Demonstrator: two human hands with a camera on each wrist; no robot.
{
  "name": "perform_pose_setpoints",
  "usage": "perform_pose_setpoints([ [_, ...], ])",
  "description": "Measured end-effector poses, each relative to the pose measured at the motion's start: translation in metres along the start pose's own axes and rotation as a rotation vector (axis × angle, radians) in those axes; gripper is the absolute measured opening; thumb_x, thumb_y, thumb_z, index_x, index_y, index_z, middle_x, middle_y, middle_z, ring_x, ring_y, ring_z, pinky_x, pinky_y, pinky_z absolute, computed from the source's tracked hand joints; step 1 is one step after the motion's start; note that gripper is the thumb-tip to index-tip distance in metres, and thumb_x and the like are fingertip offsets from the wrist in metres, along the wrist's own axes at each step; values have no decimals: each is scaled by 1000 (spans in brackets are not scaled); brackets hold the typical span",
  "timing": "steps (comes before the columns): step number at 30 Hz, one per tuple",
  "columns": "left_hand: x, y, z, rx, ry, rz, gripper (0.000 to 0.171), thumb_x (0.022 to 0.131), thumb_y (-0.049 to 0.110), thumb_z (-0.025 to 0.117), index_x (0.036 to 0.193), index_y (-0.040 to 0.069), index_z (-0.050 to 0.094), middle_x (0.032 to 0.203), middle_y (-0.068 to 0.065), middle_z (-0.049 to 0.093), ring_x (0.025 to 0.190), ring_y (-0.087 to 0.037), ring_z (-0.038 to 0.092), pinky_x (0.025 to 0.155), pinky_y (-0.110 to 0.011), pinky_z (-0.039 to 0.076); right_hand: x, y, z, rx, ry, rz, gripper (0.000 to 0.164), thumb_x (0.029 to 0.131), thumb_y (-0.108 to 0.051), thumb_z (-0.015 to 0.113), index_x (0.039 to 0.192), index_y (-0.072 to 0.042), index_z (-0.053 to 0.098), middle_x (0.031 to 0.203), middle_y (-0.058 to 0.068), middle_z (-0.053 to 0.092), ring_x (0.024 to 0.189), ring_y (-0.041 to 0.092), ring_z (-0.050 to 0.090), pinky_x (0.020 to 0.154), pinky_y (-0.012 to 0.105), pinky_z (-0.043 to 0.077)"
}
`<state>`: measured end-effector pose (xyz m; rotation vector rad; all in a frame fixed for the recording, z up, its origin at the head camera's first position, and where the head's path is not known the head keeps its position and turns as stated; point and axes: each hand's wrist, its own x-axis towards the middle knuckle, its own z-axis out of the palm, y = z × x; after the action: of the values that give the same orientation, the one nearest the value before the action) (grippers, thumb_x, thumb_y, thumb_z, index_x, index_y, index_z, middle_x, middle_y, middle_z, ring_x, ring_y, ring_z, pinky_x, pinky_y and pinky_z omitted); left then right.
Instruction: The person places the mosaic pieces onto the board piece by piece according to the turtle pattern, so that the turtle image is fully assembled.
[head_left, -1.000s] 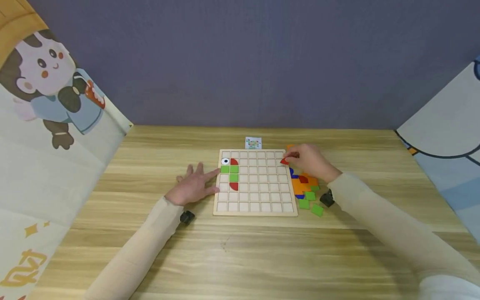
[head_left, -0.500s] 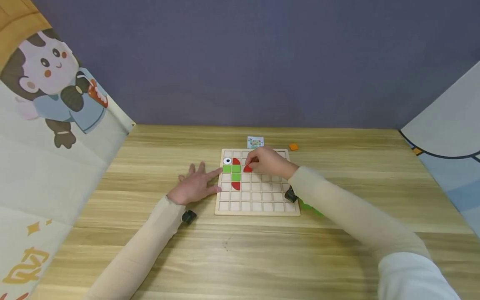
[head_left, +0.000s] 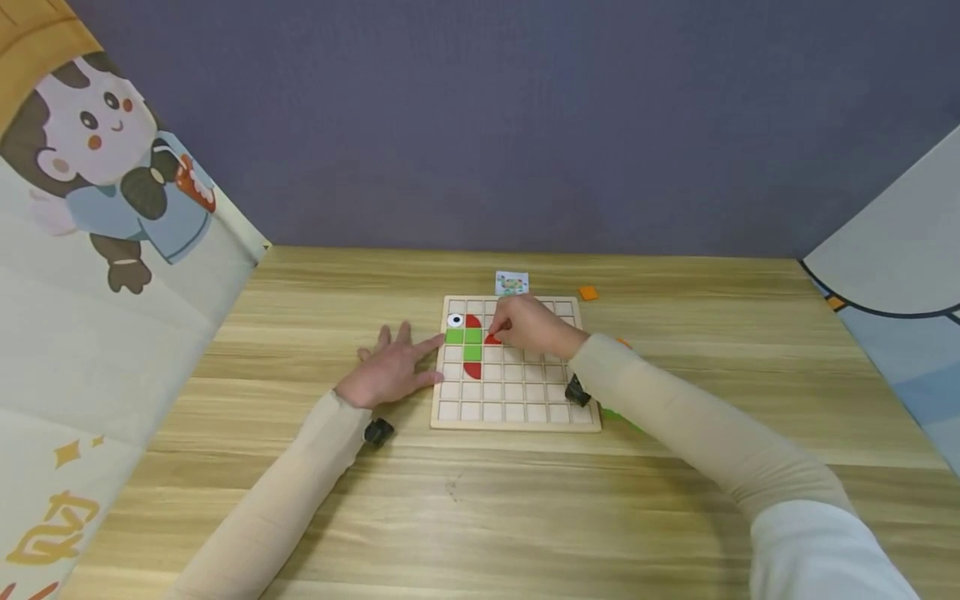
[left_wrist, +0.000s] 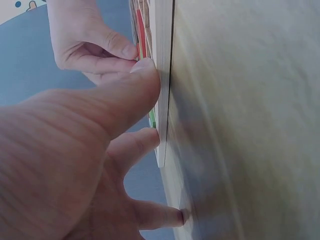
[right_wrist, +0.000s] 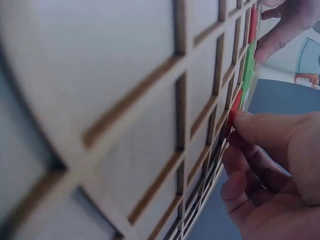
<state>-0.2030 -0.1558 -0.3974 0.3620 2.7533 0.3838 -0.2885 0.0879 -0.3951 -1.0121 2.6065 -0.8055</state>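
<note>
A wooden grid board [head_left: 517, 428] lies on the table. My right hand [head_left: 528, 323] reaches over it and pinches a red quarter-circle tile [head_left: 492, 340] between thumb and fingers, at a cell in the third column; the fingers partly cover the tile. In the two left columns sit a white eye tile [head_left: 455, 320], several green square tiles [head_left: 472, 352], an upper red tile [head_left: 472, 321] and a lower red tile [head_left: 472, 370]. With spread fingers, my left hand [head_left: 390, 371] touches the board's left edge by thumb and index finger.
A small picture card [head_left: 512, 282] lies behind the board. An orange tile [head_left: 588, 293] is at its back right. Green tiles [head_left: 626, 419] show beside the right forearm, which hides most of that pile. A dark panel [head_left: 525, 133] stands behind the table.
My right hand has carried the red tile from the board's right edge leftward to the third column, then lowered slightly there. My left hand keeps its place at the left edge.
</note>
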Motion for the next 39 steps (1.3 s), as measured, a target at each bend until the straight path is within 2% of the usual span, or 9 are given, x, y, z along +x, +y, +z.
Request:
perform_pose_setpoints([
  [5,-1,-1,-1,11,-3,8,68,91,55,50,150,31,26,150,-32,4,131,-59,1,88,-81,10,-4,-2,-3,-18,-28,8,11,86,-4,68,90,-9,76,84,-2,61,74,12,57,63,25,50],
  [14,-4,-2,-2,8,-10,13,68,91,55,50,150,31,25,150,-32,3,131,-59,1,87,-81,11,-12,-4,2,-43,-58,2,26,91,-3,57,111,-11,71,91,0,59,69,15,50,62,28,45],
  [21,-7,-2,-2,9,-17,19,68,92,54,50,150,31,25,150,-32,2,131,-58,1,88,-80,10,-20,1,-12,18,27,72,19,92,-4,59,104,-9,73,94,2,60,75,18,52,65,30,47],
  [24,-8,-1,-2,18,-15,22,68,92,54,49,150,31,24,150,-32,3,131,-59,1,87,-81,11,-26,13,-25,36,73,146,20,92,-7,59,108,-8,71,104,5,61,83,20,54,68,34,48],
  [27,-9,-2,-2,22,-17,22,68,92,54,49,150,31,24,150,-32,2,131,-59,1,88,-80,11,-36,32,-37,55,124,217,22,92,-7,59,113,-5,69,122,11,56,95,23,53,75,38,48],
  [31,-10,-3,-1,20,-22,21,68,92,54,50,150,31,25,150,-31,2,131,-59,1,88,-80,11,-50,62,-50,38,183,299,27,92,-3,58,119,-2,64,131,19,49,93,28,50,73,40,44],
  [34,-12,-3,0,23,-25,19,68,91,55,50,150,31,25,150,-31,3,131,-59,1,87,-80,12,-58,80,-56,13,160,352,31,91,0,56,122,-1,62,127,19,51,93,30,49,74,42,44],
  [39,-13,-5,1,27,-26,24,68,91,55,50,150,32,25,150,-32,4,130,-59,2,87,-81,13,-65,93,-57,-2,91,393,34,90,1,56,124,-1,61,130,21,51,112,37,49,93,52,43],
])
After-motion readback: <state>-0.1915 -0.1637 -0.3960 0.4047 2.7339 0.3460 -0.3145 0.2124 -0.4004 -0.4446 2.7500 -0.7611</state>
